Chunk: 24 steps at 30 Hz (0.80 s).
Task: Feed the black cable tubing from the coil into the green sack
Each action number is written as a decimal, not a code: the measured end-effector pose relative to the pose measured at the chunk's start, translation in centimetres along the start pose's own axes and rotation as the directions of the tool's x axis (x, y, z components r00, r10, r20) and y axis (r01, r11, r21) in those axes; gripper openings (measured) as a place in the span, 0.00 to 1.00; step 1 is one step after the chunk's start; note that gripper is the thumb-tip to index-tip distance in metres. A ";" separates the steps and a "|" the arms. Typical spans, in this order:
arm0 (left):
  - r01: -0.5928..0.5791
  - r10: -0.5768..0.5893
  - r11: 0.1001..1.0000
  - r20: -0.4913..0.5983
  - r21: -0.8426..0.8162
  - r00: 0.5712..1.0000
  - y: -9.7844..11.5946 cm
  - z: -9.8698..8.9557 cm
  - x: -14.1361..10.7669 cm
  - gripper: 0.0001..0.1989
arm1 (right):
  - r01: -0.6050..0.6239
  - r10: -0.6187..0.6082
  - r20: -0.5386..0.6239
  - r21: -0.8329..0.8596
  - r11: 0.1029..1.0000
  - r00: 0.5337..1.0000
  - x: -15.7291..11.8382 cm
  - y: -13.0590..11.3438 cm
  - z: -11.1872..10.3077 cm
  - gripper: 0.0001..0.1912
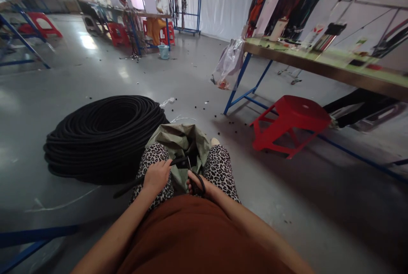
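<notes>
Left hand (157,176) clamped on long, thin black cord (127,187), which passes through the grip, one end at the blades of black-handled metal scissors (202,185). Right hand (207,187) closed around scissor handles. Hands apart, near edge of open olive-green fabric bag (170,136). Thick round black coil (95,151) on glossy grey floor (178,76), left of bag.

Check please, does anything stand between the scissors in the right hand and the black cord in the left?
Nothing visible stands in the way: the scissors in the right hand have their blades close by the black cord where it extends past the left hand. Whether they touch is unclear.
</notes>
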State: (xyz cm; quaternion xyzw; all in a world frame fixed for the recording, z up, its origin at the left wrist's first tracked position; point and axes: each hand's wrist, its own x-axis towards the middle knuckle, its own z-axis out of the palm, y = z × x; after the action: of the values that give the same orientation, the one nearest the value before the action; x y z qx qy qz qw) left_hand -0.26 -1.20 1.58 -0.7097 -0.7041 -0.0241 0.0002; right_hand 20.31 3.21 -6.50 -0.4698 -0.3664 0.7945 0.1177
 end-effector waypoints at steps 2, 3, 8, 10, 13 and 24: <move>-0.009 0.009 1.000 0.003 -0.002 1.000 0.1 0.0 0.0 0.21 | -0.001 0.001 0.011 0.004 1.000 1.000 0.3 0.2 -0.1 0.29; -0.014 0.014 1.000 0.002 -0.004 1.000 0.1 0.0 0.0 0.21 | -0.006 0.006 0.012 0.007 1.000 1.000 0.3 0.2 -0.1 0.29; -0.041 0.041 0.999 -0.003 -0.017 0.999 0.2 0.0 0.1 0.21 | -0.039 0.039 -0.009 0.037 0.999 0.999 0.2 -0.4 0.3 0.29; -0.048 0.048 0.999 -0.002 -0.020 0.999 0.2 0.0 0.1 0.21 | -0.044 0.045 -0.018 0.043 0.998 0.999 0.1 -0.5 0.4 0.28; -0.058 0.058 0.998 0.005 -0.017 0.998 0.0 0.0 0.1 0.21 | -0.045 0.046 -0.019 0.053 0.998 0.999 0.1 -0.5 0.4 0.29; -0.127 0.127 0.992 0.035 -0.012 0.991 -0.4 0.1 0.2 0.20 | -0.098 0.092 0.058 0.115 0.988 0.994 -0.5 -1.0 0.3 0.29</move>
State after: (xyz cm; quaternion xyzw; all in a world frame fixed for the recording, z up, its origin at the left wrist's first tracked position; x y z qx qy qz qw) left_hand -0.65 -0.95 1.44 -0.7534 -0.6573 -0.0147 -0.0143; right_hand 20.18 3.48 -5.35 -0.4582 -0.2990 0.8313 0.0975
